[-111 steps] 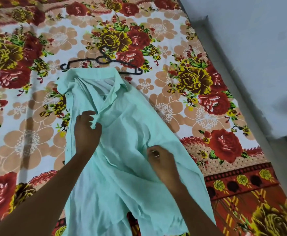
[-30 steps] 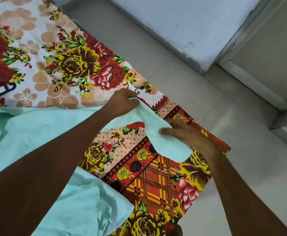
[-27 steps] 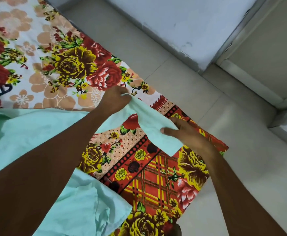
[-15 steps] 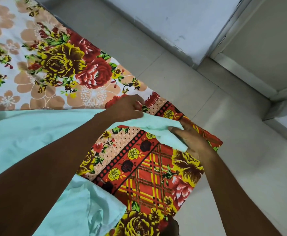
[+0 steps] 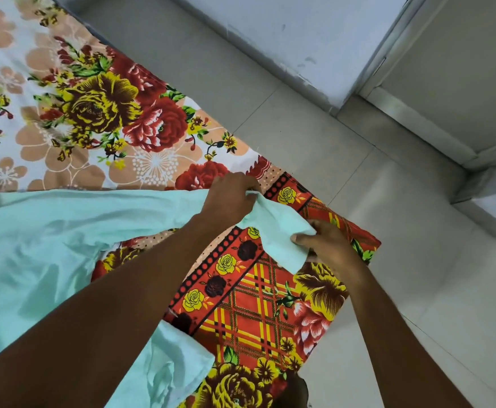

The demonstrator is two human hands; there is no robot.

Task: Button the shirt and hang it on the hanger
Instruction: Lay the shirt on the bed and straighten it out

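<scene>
A mint-green shirt (image 5: 49, 240) lies spread across a floral bedsheet (image 5: 99, 113) on the floor, its body filling the left side of the view. Both hands meet at its far hem. The left hand (image 5: 229, 198) pinches the upper edge of the fabric between thumb and fingers. The right hand (image 5: 323, 242) grips the neighbouring corner flap, thumb on top, lifting it slightly off the sheet. Pale floor tiles (image 5: 388, 260) and a wall base (image 5: 285, 63) lie beyond the sheet's corner
</scene>
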